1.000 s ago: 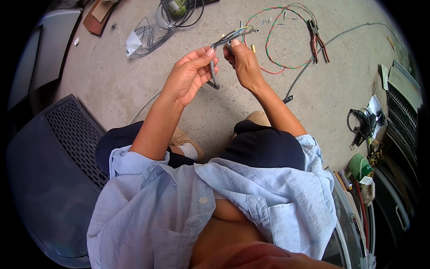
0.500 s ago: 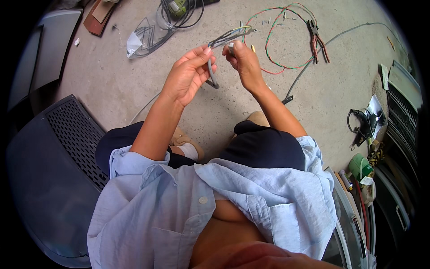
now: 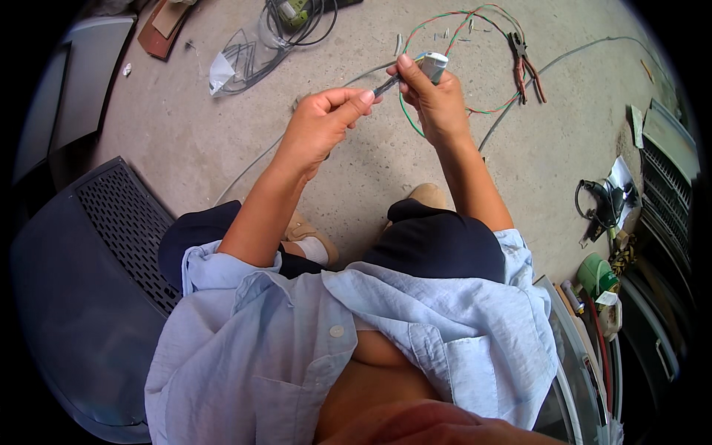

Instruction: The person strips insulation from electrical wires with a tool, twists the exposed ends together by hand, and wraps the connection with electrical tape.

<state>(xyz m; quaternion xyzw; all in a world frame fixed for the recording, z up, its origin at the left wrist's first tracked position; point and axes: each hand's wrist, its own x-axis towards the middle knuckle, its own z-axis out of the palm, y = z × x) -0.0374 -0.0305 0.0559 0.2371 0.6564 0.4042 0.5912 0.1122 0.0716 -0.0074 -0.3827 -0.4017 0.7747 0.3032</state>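
Note:
My left hand (image 3: 317, 124) is closed, thumb and fingers pinching a grey cable (image 3: 385, 87). Dark wires run from that pinch across to my right hand (image 3: 443, 110). Closed as well, the right hand grips the wires between thumb and forefinger. A small white and grey-green object (image 3: 434, 65) sticks out above its fingers; its kind is unclear. Yellow and blue wire shows beside that object. Beyond the right hand, a twisted red and green wire (image 3: 493, 110) lies looped on the concrete floor. Pliers with red handles (image 3: 521, 67) rest across the loop's right side.
A green power tool (image 3: 294, 10) with a black cord and a coil of grey cable (image 3: 252, 73) lie at the far left. A dark perforated panel (image 3: 124, 216) stands close on my left. On the right are a green container (image 3: 596, 273) and black grilles (image 3: 662, 174).
My right hand has moved right and turned, bringing the white object into fuller view and now pinching the wires. The left hand has shifted slightly right, and the wires stretch between both hands.

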